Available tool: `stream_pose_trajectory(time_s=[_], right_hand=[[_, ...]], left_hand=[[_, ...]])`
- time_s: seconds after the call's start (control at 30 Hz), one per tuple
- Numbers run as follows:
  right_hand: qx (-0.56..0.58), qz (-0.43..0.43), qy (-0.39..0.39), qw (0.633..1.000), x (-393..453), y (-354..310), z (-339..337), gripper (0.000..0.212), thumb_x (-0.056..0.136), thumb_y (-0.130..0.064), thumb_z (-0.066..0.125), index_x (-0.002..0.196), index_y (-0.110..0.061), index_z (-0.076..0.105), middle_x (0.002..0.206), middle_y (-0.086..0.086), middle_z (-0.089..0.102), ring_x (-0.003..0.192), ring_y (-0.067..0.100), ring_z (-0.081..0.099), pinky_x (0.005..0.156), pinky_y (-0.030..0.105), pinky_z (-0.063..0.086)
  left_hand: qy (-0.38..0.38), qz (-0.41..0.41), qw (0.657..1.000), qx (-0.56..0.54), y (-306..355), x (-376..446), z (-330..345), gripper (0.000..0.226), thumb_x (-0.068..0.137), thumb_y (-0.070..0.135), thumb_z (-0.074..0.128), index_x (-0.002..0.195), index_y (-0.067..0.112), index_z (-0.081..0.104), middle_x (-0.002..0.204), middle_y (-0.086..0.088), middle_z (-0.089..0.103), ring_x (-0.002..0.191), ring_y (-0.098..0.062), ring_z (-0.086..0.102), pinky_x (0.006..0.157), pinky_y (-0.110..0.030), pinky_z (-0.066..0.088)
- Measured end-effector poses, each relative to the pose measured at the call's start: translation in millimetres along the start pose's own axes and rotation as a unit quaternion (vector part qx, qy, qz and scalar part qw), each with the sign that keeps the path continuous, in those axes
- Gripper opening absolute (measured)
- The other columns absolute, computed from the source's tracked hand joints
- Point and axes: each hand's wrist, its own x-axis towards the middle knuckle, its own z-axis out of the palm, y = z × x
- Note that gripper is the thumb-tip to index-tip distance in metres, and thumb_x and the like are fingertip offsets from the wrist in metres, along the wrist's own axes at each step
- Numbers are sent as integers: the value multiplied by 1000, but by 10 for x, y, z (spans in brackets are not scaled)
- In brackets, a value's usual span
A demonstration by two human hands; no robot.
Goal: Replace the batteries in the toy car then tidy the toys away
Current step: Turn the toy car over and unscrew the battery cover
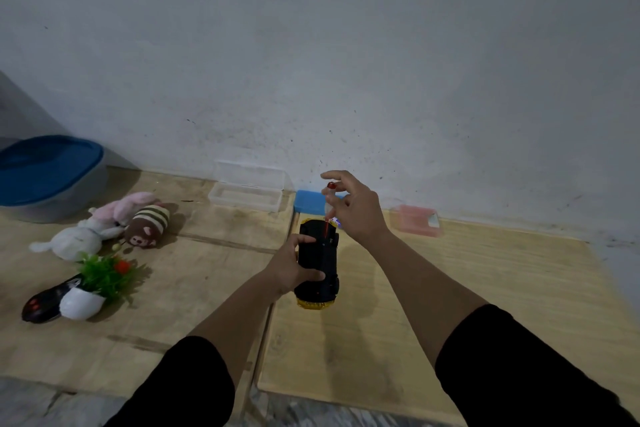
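While the left hand gripped the toy car by its side, fingers and thumb curled round the black underside, the car lay upside down on the right-hand wooden board, yellow trim showing at both ends.

Right hand: raised over the car's far end, fingertips pinching a small screwdriver with a clear handle and red cap; its red shaft pointed down at the underside of the car.

Behind the car, against the wall: blue box, partly hidden by the right hand; clear plastic case, lid open, to its left; pink box to its right.

Left-hand board: white plush rabbit with pink ears, touching a brown striped plush; nearer the camera, an artificial green plant in a white pot, tipped over and lying against a black remote control with red buttons.

Far left: grey tub with a blue lid.

Both forearms bare, black sleeves at the lower edge.
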Motion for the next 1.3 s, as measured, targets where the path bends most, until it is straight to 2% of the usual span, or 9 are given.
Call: stream_pose_trajectory(time_s=[0.2,0.33,0.43,0.67,0.83,0.97,1.13,1.23,1.3], right_hand=[[-26,-16,14,999,-9,67,1,24,82,-18,69,105,-22,65,97,-3,59,75,10,59,69,21,47],[-25,-9,1,1000,9,98,0,26,89,-11,59,111,-24,63,98,0,63,63,7,60,66,20,50],[-9,-2,-9,1000,3,117,-7,23,96,-18,50,116,-26,58,104,-1,66,62,17,67,65,26,57],[-18,-3,45,999,96,145,11,20,82,-15,68,100,-23,68,88,-3,55,75,22,64,76,41,56],[-38,-1,18,999,132,145,-39,21,94,-16,50,115,-20,53,103,0,67,65,17,66,69,30,56],[-54,-24,22,998,145,168,-28,23,85,-24,66,107,-21,60,102,0,61,65,12,59,61,15,45],[-62,-13,24,998,181,214,-35,25,90,-12,57,112,-23,60,94,-2,64,82,12,60,77,25,48],[-42,-23,13,999,164,227,-29,22,97,-19,45,117,-20,54,102,-1,68,85,11,63,73,20,51],[-27,-30,10,999,166,229,-30,21,93,-20,55,114,-21,56,103,-4,66,84,11,64,73,21,53]], left_hand=[[16,3,1000,-2,10,4,14,67,72,-4,76,125,17,42,115,-7,56,100,-23,58,66,-27,54],[18,-4,1000,1,-31,22,12,65,72,-2,77,122,21,42,117,-8,56,96,-21,59,62,-27,54],[16,-2,1000,-1,-23,47,19,64,73,-1,77,122,21,42,118,-8,56,94,-20,59,60,-25,53],[14,-13,1000,7,20,97,13,68,72,-3,76,125,19,40,115,-7,57,100,-22,58,69,-29,54],[19,-13,1000,7,54,137,12,66,72,-4,76,123,20,41,118,-9,58,101,-24,59,68,-29,54],[12,-12,1000,7,88,167,16,66,73,-5,74,125,17,39,115,-7,57,100,-22,58,67,-27,53],[12,-20,1000,14,34,199,32,67,73,-4,75,124,19,39,120,-11,58,102,-23,58,68,-26,53],[19,-18,999,23,24,233,46,66,72,-4,76,121,21,40,121,-12,58,105,-24,58,75,-28,52],[18,-19,999,22,21,257,50,66,71,-4,76,120,21,40,122,-12,58,107,-25,58,77,-29,52]])
